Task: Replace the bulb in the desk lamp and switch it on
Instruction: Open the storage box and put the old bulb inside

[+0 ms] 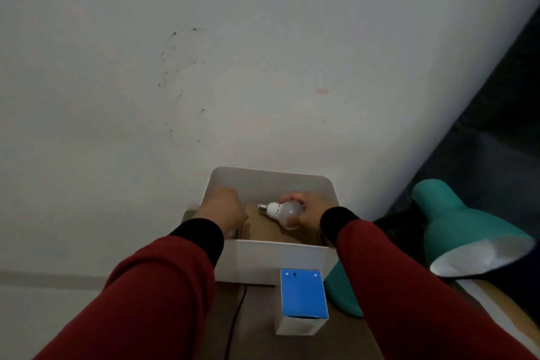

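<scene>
Both of my hands reach into a white bin (271,260) against the wall. My right hand (308,209) grips a white light bulb (283,211) by its globe, with the metal screw base pointing left. My left hand (223,207) is curled inside the bin's left side; what it touches is hidden. A brown cardboard piece (263,228) lies in the bin under the bulb. The teal desk lamp (455,228) stands at the right, its shade opening facing down and toward me, white inside and unlit.
A blue and white bulb box (302,301) stands upright on the brown table (254,339) in front of the bin. A thin black cord (236,318) runs across the table. A pale wall fills the background, with dark fabric at the far right.
</scene>
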Demonstrator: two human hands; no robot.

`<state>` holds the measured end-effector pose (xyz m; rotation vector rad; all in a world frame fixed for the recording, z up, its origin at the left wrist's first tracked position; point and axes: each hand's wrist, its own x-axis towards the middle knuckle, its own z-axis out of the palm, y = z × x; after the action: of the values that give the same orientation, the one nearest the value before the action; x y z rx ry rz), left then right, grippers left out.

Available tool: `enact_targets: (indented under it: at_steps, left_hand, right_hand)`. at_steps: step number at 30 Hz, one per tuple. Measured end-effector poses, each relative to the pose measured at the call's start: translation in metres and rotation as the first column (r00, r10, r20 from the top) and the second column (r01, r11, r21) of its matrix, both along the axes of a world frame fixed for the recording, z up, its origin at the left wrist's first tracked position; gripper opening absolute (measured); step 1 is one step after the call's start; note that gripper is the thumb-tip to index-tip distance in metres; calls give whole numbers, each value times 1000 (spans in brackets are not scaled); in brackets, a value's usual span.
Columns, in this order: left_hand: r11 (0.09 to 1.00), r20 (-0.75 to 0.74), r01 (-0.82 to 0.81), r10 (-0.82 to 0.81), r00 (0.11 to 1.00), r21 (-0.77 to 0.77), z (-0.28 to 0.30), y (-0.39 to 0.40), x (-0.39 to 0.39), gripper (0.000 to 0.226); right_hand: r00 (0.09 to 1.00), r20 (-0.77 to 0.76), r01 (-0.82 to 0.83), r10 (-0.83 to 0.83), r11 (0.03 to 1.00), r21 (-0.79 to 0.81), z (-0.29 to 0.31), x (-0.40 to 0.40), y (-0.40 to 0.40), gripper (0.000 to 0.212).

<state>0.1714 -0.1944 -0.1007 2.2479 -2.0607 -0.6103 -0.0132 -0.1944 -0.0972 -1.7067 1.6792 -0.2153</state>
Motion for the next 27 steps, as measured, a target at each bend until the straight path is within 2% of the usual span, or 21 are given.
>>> enact_targets:
  at_steps: [5, 12, 18, 20, 24, 27]
  left_hand:
    - [1000, 48, 8, -8, 999, 3, -4, -2, -4, 47]
    - [999, 97, 43, -45, 994, 17, 5, 4, -9, 49]
    - [997, 144, 81, -79, 986, -11, 31, 13, -14, 45]
    - [997, 170, 77, -72, 983, -26, 39, 18, -13, 40]
    - [991, 216, 118, -101, 971, -67, 63, 36, -11, 36]
    - [985, 230, 131, -102, 968, -115, 84, 53, -10, 37]
  right_hand:
    - [998, -58, -22, 21, 1000, -13, -3, 1, -1, 55]
    - [943, -314, -114, 114, 993, 19, 15, 2, 4, 80]
    - [771, -615, -172, 165, 984, 49, 50, 1, 14, 60]
    - [749, -639, -190, 175, 981, 46, 65, 2, 23, 56]
    - [782, -606, -177, 147, 984, 11, 100, 4, 51, 58]
    - [749, -652, -181, 122, 983, -24, 116, 0, 69, 51]
